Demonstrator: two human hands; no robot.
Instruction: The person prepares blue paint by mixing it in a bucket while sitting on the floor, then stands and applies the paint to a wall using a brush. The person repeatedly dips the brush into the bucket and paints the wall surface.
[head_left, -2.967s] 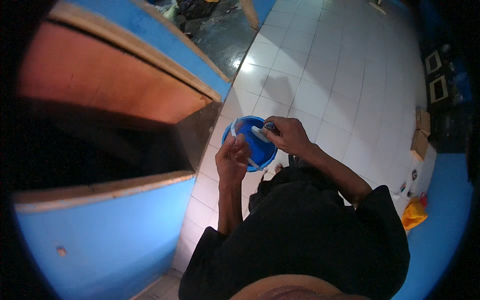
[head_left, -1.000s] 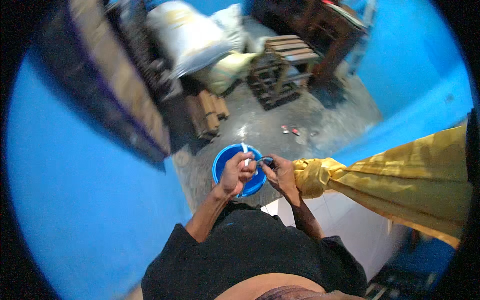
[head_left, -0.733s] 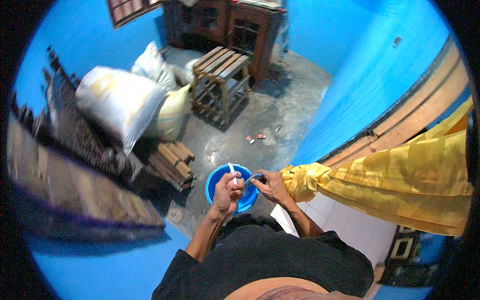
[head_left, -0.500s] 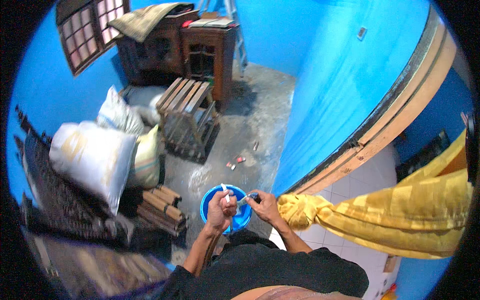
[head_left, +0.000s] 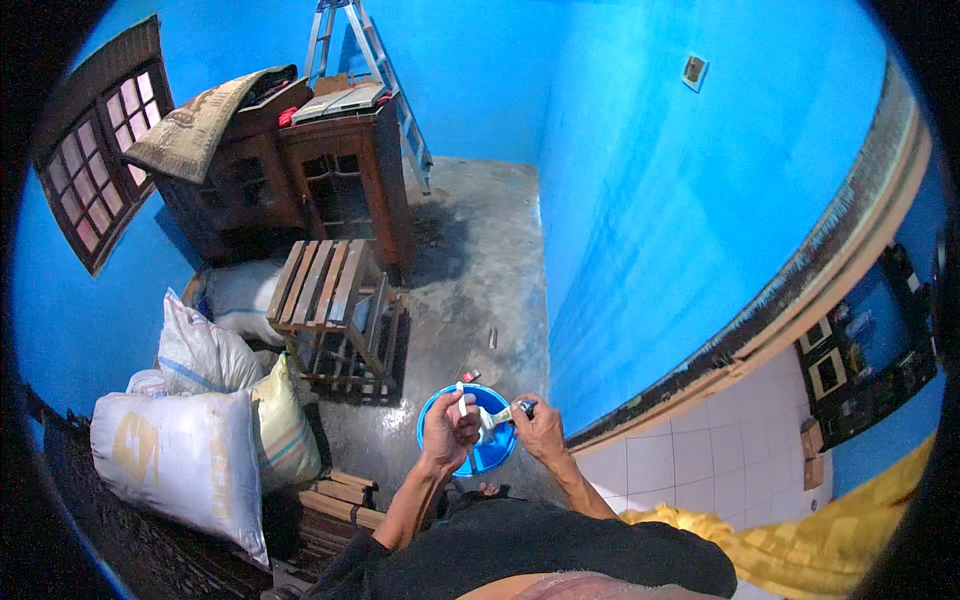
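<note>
blue bucket (head_left: 497, 456): hangs from its white handle (head_left: 461, 401), over the grey floor (head_left: 455, 300). it looks lifted up, not set down.
left hand (head_left: 447, 432): fingers curled tight, clamped on the white handle.
right hand (head_left: 541, 432): fingers closed, clamped on the dark end of a brush (head_left: 504, 414), by the right side of the blue bucket.
brush: its pale end points left, over the inside of the blue bucket (it looks like a paint brush, but it is small here). if it touches anything in there, i cannot tell.
what changed: three seconds ago, white tiles (head_left: 690, 450) lay under the blue bucket. now it is the grey floor, and the white tiles are off to the right. the yellow curtain (head_left: 840, 530) was next to the right hand; now it is low in the corner.
what it means: i think the person walked past the wooden door frame (head_left: 828, 290) with bucket and brush together. both hands are full, and the blue wall (head_left: 660, 250) is near, on the right.
</note>
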